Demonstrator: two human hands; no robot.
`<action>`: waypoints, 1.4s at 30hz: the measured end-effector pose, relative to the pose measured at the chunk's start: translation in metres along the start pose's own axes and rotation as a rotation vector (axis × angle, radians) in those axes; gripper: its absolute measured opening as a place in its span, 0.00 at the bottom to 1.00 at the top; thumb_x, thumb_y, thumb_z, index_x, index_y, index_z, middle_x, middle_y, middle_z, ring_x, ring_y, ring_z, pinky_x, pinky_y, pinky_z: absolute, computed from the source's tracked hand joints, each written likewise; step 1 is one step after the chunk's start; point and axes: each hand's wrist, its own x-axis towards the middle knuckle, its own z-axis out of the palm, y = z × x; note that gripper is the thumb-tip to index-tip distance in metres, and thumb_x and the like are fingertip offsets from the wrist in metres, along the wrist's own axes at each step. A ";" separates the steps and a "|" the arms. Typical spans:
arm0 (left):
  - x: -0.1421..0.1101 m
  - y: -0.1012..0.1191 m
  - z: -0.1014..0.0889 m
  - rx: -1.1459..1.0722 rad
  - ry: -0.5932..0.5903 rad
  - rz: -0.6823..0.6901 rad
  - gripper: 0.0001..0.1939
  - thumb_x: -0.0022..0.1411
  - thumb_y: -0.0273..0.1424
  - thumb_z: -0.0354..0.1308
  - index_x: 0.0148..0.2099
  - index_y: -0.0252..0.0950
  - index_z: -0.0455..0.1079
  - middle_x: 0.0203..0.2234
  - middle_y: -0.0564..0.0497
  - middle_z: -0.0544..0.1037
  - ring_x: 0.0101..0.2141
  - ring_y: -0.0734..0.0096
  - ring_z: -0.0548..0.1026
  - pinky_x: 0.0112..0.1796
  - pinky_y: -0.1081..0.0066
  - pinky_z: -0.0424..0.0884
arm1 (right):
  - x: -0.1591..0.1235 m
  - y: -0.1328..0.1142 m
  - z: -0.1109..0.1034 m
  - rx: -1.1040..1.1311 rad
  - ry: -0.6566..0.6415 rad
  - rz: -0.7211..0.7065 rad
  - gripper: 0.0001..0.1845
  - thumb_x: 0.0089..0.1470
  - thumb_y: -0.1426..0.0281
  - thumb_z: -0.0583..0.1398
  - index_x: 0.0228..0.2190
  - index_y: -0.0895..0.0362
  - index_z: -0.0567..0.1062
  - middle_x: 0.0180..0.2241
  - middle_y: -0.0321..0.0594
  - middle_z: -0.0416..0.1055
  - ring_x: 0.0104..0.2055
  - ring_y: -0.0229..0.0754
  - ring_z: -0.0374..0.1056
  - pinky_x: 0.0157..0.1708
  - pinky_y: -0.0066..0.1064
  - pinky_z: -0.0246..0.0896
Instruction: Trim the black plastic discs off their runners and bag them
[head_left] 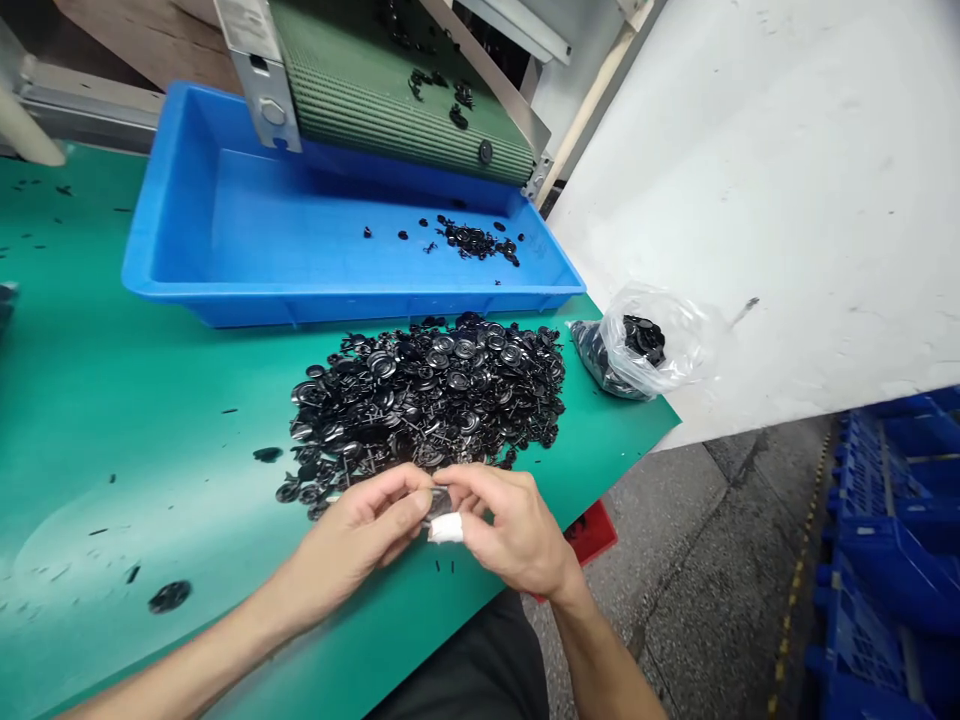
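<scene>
My left hand (375, 520) and my right hand (510, 520) meet at the near edge of a heap of black plastic parts (435, 390). Between their fingertips they pinch one small, dark round plastic part (438, 503), partly covered by the fingers. White tape (445, 528) wraps my right thumb. The heap holds many shiny discs, some with thin stems, piled on the green tabletop (247, 520). Two tiny black slivers lie just below my hands. One loose black disc (170, 597) rests to the left.
Behind the heap stands a blue tray (262, 240) holding some black parts, under the end of a green conveyor belt (390, 100). A clear plastic bag (637, 345) of black parts sits at right. A red bin (592, 533) is below the table edge; blue crates (892, 540) stand on the floor.
</scene>
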 end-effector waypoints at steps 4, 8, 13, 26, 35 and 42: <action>-0.003 -0.003 0.003 0.106 0.016 0.011 0.20 0.65 0.51 0.52 0.34 0.39 0.68 0.16 0.59 0.60 0.19 0.75 0.56 0.22 0.75 0.53 | 0.000 0.000 0.003 -0.154 -0.003 -0.069 0.16 0.52 0.78 0.53 0.41 0.55 0.76 0.30 0.36 0.74 0.30 0.37 0.69 0.32 0.27 0.66; -0.002 -0.005 0.006 0.023 0.083 -0.030 0.21 0.63 0.52 0.54 0.35 0.39 0.67 0.20 0.58 0.62 0.20 0.76 0.58 0.19 0.77 0.54 | 0.003 0.001 0.015 -0.148 0.019 -0.064 0.14 0.56 0.77 0.52 0.41 0.57 0.74 0.32 0.39 0.75 0.32 0.39 0.71 0.33 0.28 0.66; 0.001 -0.008 0.004 -0.056 0.135 0.005 0.19 0.63 0.50 0.56 0.32 0.38 0.66 0.20 0.57 0.66 0.19 0.77 0.60 0.19 0.78 0.57 | 0.008 0.005 0.027 -0.119 0.098 -0.033 0.14 0.58 0.76 0.52 0.42 0.55 0.73 0.34 0.38 0.76 0.35 0.38 0.72 0.36 0.27 0.67; 0.001 -0.002 0.006 -0.336 0.120 -0.052 0.21 0.60 0.46 0.62 0.50 0.38 0.69 0.24 0.54 0.76 0.15 0.79 0.65 0.16 0.78 0.61 | 0.071 0.025 -0.033 -0.636 0.293 0.123 0.22 0.57 0.77 0.53 0.52 0.59 0.73 0.38 0.45 0.72 0.37 0.46 0.69 0.37 0.35 0.65; 0.003 0.007 0.004 -0.540 0.087 -0.040 0.13 0.60 0.41 0.64 0.33 0.36 0.69 0.30 0.51 0.76 0.21 0.77 0.70 0.15 0.80 0.67 | 0.054 0.030 -0.019 -0.497 0.450 -0.072 0.14 0.61 0.76 0.53 0.38 0.56 0.79 0.36 0.42 0.69 0.34 0.38 0.67 0.34 0.29 0.63; 0.003 0.008 0.007 -0.568 0.127 -0.100 0.14 0.60 0.36 0.65 0.47 0.38 0.72 0.33 0.51 0.76 0.23 0.75 0.70 0.14 0.80 0.64 | 0.019 0.023 0.004 -0.352 0.407 -0.374 0.16 0.60 0.81 0.53 0.41 0.56 0.77 0.40 0.45 0.73 0.42 0.41 0.71 0.40 0.32 0.71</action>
